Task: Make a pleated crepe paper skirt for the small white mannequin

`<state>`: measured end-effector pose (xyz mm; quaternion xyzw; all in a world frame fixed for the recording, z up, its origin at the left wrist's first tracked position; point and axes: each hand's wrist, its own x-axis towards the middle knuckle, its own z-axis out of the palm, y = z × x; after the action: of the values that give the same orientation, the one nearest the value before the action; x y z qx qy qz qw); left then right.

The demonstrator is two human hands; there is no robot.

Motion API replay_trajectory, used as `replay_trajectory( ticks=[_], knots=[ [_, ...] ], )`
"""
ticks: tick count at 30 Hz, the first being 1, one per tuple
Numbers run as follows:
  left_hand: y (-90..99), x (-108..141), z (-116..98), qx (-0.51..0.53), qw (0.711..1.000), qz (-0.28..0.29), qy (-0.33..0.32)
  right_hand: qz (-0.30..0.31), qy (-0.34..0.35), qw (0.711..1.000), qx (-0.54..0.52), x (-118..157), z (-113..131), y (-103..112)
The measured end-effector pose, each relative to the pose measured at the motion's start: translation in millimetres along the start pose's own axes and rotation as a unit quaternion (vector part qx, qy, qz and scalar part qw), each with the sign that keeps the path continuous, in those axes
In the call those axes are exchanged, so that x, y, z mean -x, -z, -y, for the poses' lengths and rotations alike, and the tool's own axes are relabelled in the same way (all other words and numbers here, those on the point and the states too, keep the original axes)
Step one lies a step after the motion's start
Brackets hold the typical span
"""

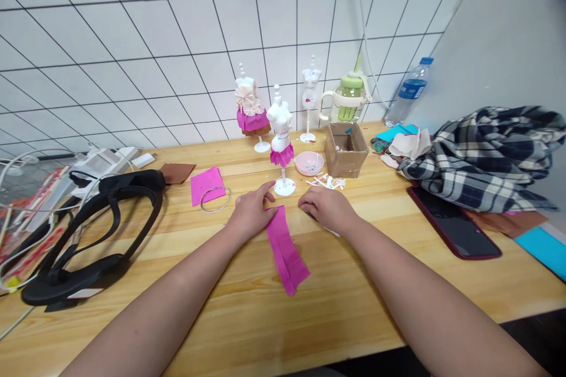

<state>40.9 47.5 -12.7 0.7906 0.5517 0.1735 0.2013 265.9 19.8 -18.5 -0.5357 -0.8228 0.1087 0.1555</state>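
A bright pink fabric strip (285,250) with a lengthwise fold lies on the table. My left hand (251,213) rests at its top end, fingers apart, a fingertip touching the cloth. To the right, my right hand (329,209) is closed with curled fingers low on the tabletop. Something dark shows under those fingers, and a thin pale strip (331,231) sticks out beside them; what they hold is hidden. Just beyond both hands stands a small white dress form (280,118) wearing a ruffled pink skirt (282,156).
Behind stand a dressed form (250,100), a bare form (311,91), a pink bowl (309,172), a cardboard box (345,159) and a cup (349,97). Left: a pink square (206,179), metal ring (202,203), black headset (126,259). Right: phone (455,224), plaid cloth (481,153), bottle (409,91).
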Motion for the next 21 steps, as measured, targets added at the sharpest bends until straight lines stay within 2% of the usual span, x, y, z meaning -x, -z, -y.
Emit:
replay_trajectory(
  ticks=[5,9,12,15,18,21],
  knots=[
    [-9.4,-0.1,5.1,0.098,0.995,-0.031,-0.014,-0.103,0.023,0.978,-0.179,-2.6,15.8,-14.1],
    [-9.6,7.0,0.6,0.272,0.962,-0.013,0.000,-0.131,0.009,0.961,-0.245,-2.6,25.7,-16.3],
    [-9.5,11.7,-3.4,0.349,0.937,-0.016,0.007,-0.133,-0.016,0.954,-0.267,-0.4,25.9,-13.2],
    [-12.0,13.3,-4.8,0.381,0.924,-0.009,0.023,-0.120,-0.017,0.968,-0.222,1.7,16.8,-6.8],
    [-15.5,13.8,-4.7,0.370,0.929,0.008,0.031,-0.100,-0.021,0.990,-0.098,2.7,0.3,2.0],
    [-16.9,15.4,-6.2,0.350,0.936,0.009,0.029,-0.032,-0.012,0.999,0.002,3.6,-12.7,9.4]
  ],
)
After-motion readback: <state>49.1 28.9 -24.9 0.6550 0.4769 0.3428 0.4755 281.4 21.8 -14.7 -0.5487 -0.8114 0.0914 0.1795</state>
